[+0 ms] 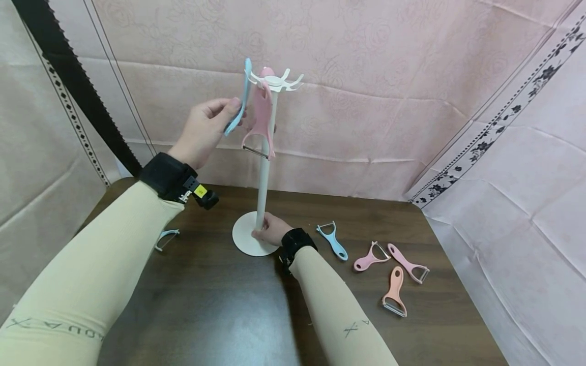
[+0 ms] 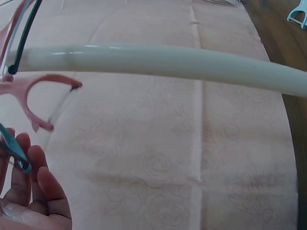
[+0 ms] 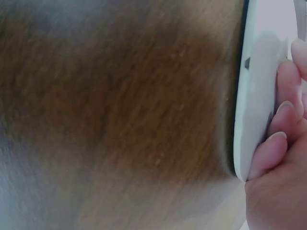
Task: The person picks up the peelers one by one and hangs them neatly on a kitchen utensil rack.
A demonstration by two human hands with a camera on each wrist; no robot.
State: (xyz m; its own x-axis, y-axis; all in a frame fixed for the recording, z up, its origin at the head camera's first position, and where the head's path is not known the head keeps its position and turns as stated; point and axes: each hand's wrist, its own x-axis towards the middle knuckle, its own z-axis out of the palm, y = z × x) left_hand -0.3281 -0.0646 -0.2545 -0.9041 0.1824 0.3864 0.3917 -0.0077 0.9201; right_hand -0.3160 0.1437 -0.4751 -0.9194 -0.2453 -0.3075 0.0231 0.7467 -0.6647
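A white stand (image 1: 263,188) with a round base and a ring of curved hooks (image 1: 293,85) on top stands upright on the table. From a hook hangs a pink peeler (image 1: 263,114), blade end down. My left hand (image 1: 206,127) pinches a light blue peeler (image 1: 247,84) by its lower end, its handle up beside the left hooks. The left wrist view shows the fingers around that blue peeler (image 2: 17,152), below the pole. Low on the stand, my right hand (image 1: 273,231) grips the foot of the pole, with fingers against the white base (image 3: 259,91) in the right wrist view.
To the right on the brown table (image 1: 206,305) lie a blue peeler (image 1: 333,241), two pink peelers (image 1: 366,261) and an orange peeler (image 1: 394,292). Another blue peeler (image 1: 168,234) lies partly hidden behind the left forearm. Pale patterned cloth (image 1: 366,101) hangs behind the stand.
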